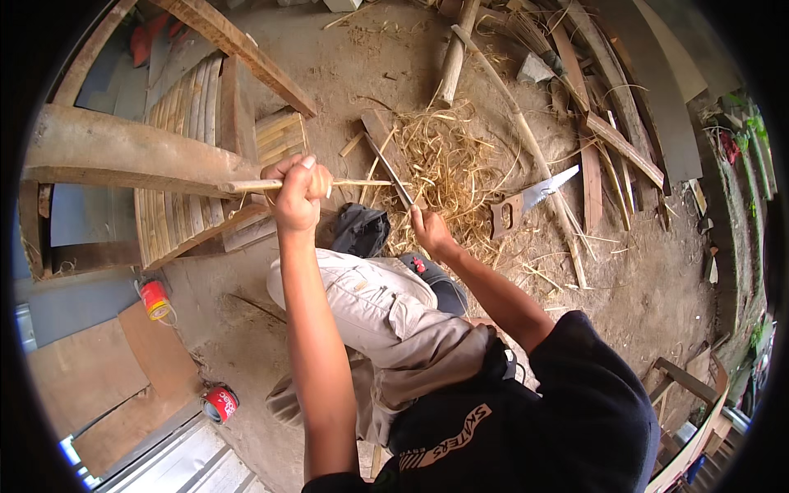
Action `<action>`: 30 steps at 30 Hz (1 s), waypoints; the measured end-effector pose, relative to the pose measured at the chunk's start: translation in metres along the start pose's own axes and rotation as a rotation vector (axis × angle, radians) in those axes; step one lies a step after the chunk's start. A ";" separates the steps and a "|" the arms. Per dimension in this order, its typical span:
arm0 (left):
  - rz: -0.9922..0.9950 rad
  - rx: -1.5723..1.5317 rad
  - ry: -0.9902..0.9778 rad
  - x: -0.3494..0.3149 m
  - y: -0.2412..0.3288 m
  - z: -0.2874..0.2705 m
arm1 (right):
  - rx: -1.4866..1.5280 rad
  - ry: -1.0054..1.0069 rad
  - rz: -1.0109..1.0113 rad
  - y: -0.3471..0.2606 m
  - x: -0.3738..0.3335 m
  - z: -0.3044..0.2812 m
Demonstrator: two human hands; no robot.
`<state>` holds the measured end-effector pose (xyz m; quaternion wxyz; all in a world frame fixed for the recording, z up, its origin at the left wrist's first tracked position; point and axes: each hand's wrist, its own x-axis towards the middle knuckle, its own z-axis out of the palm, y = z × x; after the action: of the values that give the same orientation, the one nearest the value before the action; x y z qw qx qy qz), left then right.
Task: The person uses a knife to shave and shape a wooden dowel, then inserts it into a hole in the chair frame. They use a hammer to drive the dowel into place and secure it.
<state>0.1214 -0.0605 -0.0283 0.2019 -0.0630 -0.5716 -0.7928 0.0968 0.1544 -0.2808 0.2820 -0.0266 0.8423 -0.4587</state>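
Observation:
My left hand (297, 194) is a fist closed round a thin pale stick (359, 182), which looks like bamboo or wood. One end of the stick reaches left to a thick wooden beam (131, 152); the other reaches right to the blade. In my right hand (431, 232) is the handle of a long knife (392, 171), its narrow blade slanting up and to the left. The blade crosses the stick's right end; whether they touch I cannot tell. Below and behind the knife lies a heap of curly shavings (448, 160).
A handsaw (526, 201) rests right of the shavings beside a long pole (526, 140). Planks (588, 164) and poles lie along the right. At left stands a wooden frame with a slatted panel (177, 214). Two red cans (219, 403) are on the lower left, and a dark bag (362, 230) lies near my knee.

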 end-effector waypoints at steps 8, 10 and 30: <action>-0.012 0.010 0.265 0.010 -0.007 -0.007 | -0.016 0.025 0.139 0.013 -0.002 0.015; -0.033 0.001 0.306 0.014 -0.006 -0.007 | -0.044 0.098 0.072 0.017 0.008 0.014; 0.106 0.202 0.718 0.032 -0.004 0.031 | 0.075 -0.012 0.022 -0.026 -0.016 0.012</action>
<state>0.0872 -0.0386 -0.0107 0.4356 0.2099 -0.5357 -0.6923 0.1105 0.1350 -0.2584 0.2930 -0.0093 0.8230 -0.4865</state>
